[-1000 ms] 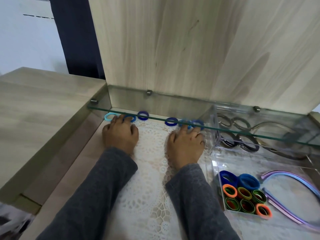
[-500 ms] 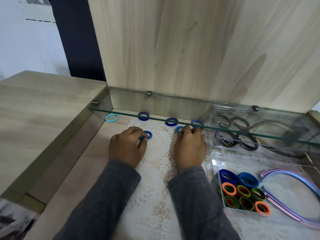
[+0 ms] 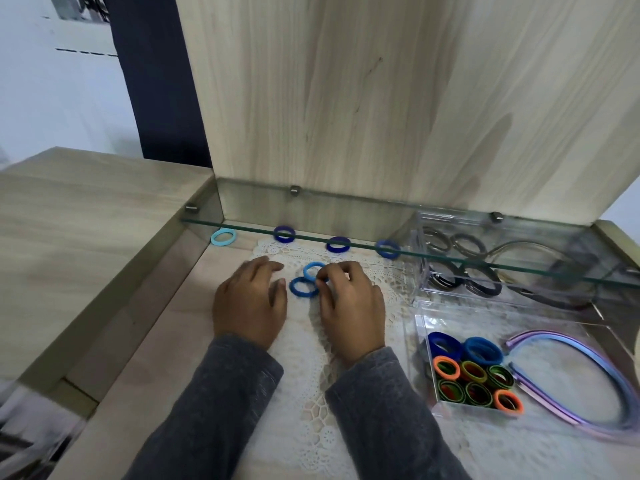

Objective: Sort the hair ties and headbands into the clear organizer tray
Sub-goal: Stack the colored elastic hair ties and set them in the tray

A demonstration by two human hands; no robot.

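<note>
Gathering stage: light-blue hair tie (image 3: 313, 270) is pinched by right hand (image 3: 351, 306), left hand (image 3: 249, 303) relaxed; transfer into clear organizer tray (image 3: 502, 315) is required.

low glass shelf (image 3: 450, 259) over rear hair ties (image 3: 337, 244)

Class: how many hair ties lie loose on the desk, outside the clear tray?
6. Along the glass shelf: pale cyan tie, navy tie, second navy tie, blue tie. Between left hand and right hand: light blue tie, mid-blue tie. Hands may hide others.

White lace doily (image 3: 304, 420) lies on wooden desktop (image 3: 145, 358).
</note>
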